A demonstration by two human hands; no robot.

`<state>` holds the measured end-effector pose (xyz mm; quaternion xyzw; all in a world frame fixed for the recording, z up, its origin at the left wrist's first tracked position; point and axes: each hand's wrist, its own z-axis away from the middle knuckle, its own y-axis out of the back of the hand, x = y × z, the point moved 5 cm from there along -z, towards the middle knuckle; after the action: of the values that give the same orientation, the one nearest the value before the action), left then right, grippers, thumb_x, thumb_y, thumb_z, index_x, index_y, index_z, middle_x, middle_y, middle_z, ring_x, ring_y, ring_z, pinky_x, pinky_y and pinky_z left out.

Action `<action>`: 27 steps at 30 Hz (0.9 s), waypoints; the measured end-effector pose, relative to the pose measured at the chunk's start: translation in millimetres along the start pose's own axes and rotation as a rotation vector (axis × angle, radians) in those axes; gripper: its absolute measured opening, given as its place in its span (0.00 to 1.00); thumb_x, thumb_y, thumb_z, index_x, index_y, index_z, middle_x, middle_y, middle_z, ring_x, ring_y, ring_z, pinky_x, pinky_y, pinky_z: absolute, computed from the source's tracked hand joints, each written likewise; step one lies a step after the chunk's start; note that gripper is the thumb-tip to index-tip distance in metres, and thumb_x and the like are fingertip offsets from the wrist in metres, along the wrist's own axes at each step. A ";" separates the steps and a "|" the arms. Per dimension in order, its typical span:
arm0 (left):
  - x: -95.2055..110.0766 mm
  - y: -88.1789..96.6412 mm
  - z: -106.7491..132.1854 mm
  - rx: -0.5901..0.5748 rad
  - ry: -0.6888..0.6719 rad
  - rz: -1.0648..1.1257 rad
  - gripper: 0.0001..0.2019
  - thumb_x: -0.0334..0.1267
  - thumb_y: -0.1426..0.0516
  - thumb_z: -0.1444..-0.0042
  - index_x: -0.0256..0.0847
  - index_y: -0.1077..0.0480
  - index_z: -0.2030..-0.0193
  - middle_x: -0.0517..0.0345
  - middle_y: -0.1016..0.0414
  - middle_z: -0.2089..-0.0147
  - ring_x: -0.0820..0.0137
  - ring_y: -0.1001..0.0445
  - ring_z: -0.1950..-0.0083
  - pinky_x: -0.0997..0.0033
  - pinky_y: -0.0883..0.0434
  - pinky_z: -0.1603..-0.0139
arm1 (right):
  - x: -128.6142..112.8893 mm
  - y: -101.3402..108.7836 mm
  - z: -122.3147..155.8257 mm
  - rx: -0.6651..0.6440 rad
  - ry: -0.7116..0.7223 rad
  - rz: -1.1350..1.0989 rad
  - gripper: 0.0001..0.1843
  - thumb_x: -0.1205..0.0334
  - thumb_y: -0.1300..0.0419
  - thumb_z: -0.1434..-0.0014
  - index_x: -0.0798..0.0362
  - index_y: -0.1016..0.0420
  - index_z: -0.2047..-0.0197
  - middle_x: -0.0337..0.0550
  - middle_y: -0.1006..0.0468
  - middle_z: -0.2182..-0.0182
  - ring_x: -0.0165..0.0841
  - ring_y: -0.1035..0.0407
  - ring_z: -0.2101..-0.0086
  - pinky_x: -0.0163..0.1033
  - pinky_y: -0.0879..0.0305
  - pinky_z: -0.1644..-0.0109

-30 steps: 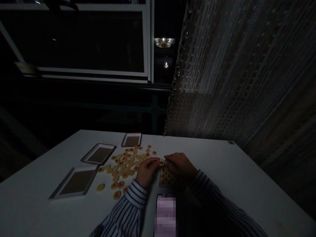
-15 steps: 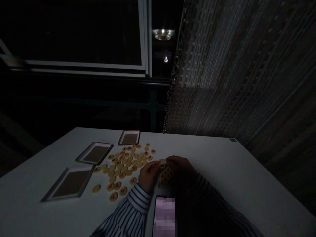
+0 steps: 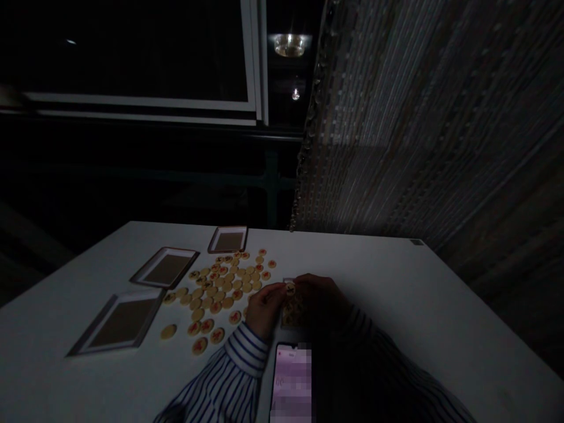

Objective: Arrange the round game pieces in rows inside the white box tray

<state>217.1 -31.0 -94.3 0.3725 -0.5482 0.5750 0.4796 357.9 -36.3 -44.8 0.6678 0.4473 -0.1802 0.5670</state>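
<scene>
A round xiangqi piece with a black character (image 3: 290, 288) is pinched between the fingertips of my left hand (image 3: 264, 308) and my right hand (image 3: 324, 296). Just below it, a small tray (image 3: 284, 320) holds several more pieces, with much of its right side lost in shadow. Left of my left hand, many loose xiangqi pieces (image 3: 227, 286) lie spread on the white table (image 3: 374, 276). Some show red or black characters, others a plain face. Most of my right hand is dark, so its fingers are hard to see.
Three shallow open trays stand at the left: a near one (image 3: 147, 326), a middle one (image 3: 180, 276) and a far one (image 3: 245, 238). A lit phone (image 3: 288, 382) lies in front of me. A string curtain (image 3: 374, 147) hangs beyond the table's right back edge.
The black-character piece now sits higher, held up between my fingertips above the tray. The view has tilted down slightly, and the phone shows more fully. The loose pieces stay as they were.
</scene>
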 end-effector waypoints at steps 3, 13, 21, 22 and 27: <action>-0.9 -1.3 0.1 0.000 0.030 0.064 0.15 0.40 0.37 0.65 0.35 0.27 0.68 0.54 0.23 0.71 0.69 0.26 0.68 0.72 0.30 0.64 | 2.1 -0.1 -0.2 0.003 -0.009 -0.018 0.11 0.59 0.48 0.46 0.54 0.29 0.63 0.44 0.23 0.67 0.31 0.29 0.66 0.35 0.33 0.62; -1.7 0.4 0.1 0.001 0.016 0.042 0.15 0.41 0.37 0.63 0.35 0.27 0.67 0.54 0.23 0.70 0.69 0.26 0.67 0.72 0.30 0.63 | 3.8 -2.5 1.9 0.001 -0.023 -0.084 0.11 0.57 0.47 0.47 0.52 0.30 0.62 0.42 0.23 0.67 0.31 0.29 0.66 0.35 0.32 0.62; 7.4 -3.1 3.7 0.013 -0.005 0.011 0.15 0.41 0.37 0.65 0.35 0.27 0.69 0.53 0.23 0.69 0.68 0.26 0.65 0.72 0.30 0.63 | 1.8 -2.8 0.3 0.043 0.014 -0.081 0.11 0.57 0.47 0.47 0.52 0.28 0.65 0.43 0.23 0.68 0.31 0.29 0.67 0.36 0.32 0.62; 6.3 -2.7 3.0 0.012 -0.009 0.009 0.15 0.41 0.37 0.65 0.35 0.27 0.70 0.53 0.23 0.69 0.68 0.26 0.66 0.71 0.30 0.63 | 1.2 -2.7 0.6 0.039 0.020 -0.077 0.11 0.57 0.47 0.46 0.52 0.28 0.65 0.43 0.23 0.68 0.31 0.29 0.67 0.36 0.32 0.62; -1.1 0.4 -0.1 0.011 0.013 0.022 0.15 0.41 0.37 0.64 0.35 0.27 0.69 0.54 0.23 0.71 0.69 0.26 0.69 0.72 0.30 0.65 | 3.4 -3.0 2.0 0.023 -0.011 -0.080 0.11 0.58 0.47 0.46 0.52 0.27 0.64 0.42 0.23 0.68 0.32 0.29 0.66 0.36 0.33 0.61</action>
<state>217.0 -31.0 -95.4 0.3653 -0.5458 0.5857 0.4749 357.8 -36.9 -49.7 0.6549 0.4683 -0.2115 0.5542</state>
